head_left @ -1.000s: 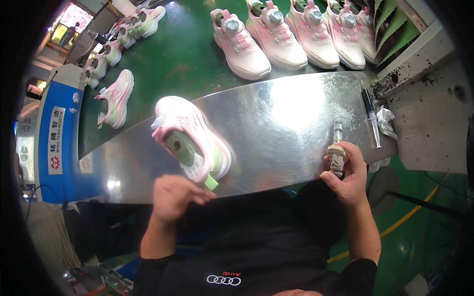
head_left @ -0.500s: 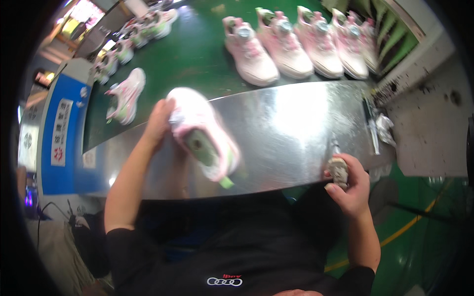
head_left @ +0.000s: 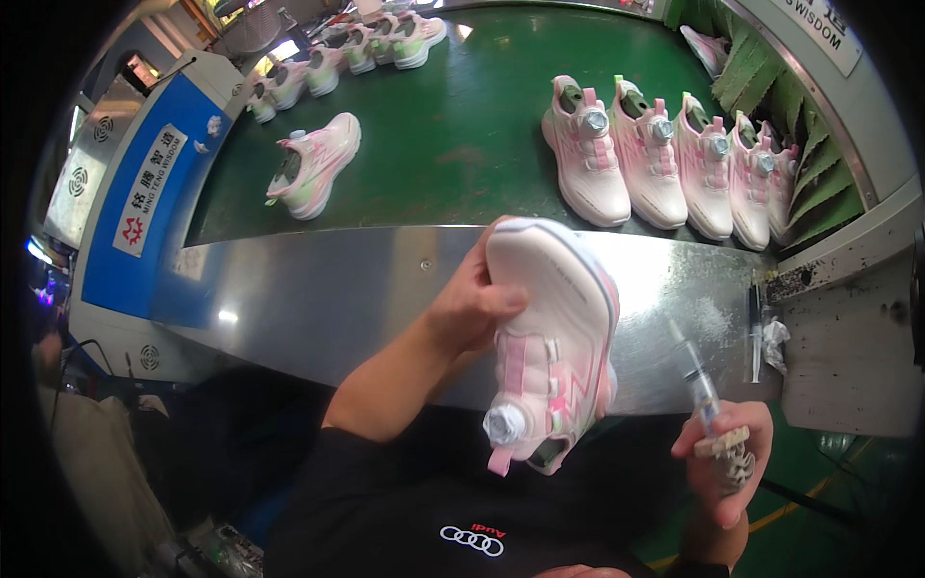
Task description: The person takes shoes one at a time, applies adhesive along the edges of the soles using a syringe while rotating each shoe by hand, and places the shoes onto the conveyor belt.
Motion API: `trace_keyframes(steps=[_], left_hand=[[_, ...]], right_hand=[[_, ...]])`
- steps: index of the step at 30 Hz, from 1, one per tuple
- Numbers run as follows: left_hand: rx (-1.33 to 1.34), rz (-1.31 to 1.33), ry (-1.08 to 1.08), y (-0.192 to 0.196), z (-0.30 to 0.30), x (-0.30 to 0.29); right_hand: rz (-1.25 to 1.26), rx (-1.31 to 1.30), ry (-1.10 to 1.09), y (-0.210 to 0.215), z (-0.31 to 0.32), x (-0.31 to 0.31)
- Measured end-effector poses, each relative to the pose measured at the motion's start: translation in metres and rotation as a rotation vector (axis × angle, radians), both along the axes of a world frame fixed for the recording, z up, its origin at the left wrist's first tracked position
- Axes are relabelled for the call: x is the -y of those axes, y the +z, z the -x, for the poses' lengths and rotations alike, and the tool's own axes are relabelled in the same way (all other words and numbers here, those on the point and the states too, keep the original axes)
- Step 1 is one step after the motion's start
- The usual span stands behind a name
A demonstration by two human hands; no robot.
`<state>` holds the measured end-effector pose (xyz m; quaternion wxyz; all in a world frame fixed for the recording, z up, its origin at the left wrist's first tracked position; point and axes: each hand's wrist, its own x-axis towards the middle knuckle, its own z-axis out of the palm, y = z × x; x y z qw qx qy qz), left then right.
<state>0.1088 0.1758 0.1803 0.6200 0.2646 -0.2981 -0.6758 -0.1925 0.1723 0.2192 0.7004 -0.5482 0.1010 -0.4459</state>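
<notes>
My left hand (head_left: 467,306) grips a pink-and-white sneaker (head_left: 551,299) round its toe, thumb on the upper. The sneaker is lifted above the metal ledge, toe pointing away from me, its dial and heel opening nearest my body. Some of my left fingers are hidden behind the toe. Off to the right, my right hand (head_left: 734,453) is closed round a clear syringe (head_left: 696,374), its tip pointing up and left toward the sneaker, not touching it. A lumpy beige wrapping covers the syringe's rear end in my fingers.
Several similar sneakers (head_left: 647,159) stand in a row on the green belt (head_left: 453,125) at the right. One more sneaker (head_left: 318,166) lies at the left, with another row (head_left: 358,50) behind. On the metal ledge (head_left: 318,299), a second syringe (head_left: 754,332) lies beside crumpled white paper (head_left: 774,342).
The held sneaker has come right and turned, its dial and heel now toward me. The right hand's syringe now shows clearly, angled up-left. The whole view has shifted too.
</notes>
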Motion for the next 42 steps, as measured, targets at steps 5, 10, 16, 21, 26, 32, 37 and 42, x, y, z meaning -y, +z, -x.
trace_keyframes(steps=[5,10,16,21,26,32,37,42], left_hand=[[0.145,0.209,-0.021,-0.002,0.002,-0.004],[0.138,0.384,-0.030,-0.009,0.003,-0.009],[0.122,0.409,-0.084,0.001,0.006,-0.012],[0.163,0.449,-0.132,0.009,0.006,-0.015],[0.170,0.358,-0.050,0.007,0.009,-0.017],[0.125,0.309,-0.019,0.007,0.009,-0.017],[0.183,0.319,-0.020,0.002,0.001,-0.014],[0.165,0.279,-0.008,-0.004,-0.005,-0.010]], right_hand=[[0.045,0.167,0.275,0.022,-0.022,0.006],[-0.005,0.152,0.233,0.037,-0.045,0.001],[0.023,0.088,0.245,0.043,-0.057,0.001],[-0.133,0.087,0.234,0.045,-0.052,-0.001],[-0.005,-0.014,0.165,0.047,-0.063,0.001],[0.031,0.001,0.164,0.044,-0.059,0.001],[-0.218,0.085,0.196,0.040,-0.046,-0.006],[-0.232,0.138,0.193,0.022,-0.039,-0.005]])
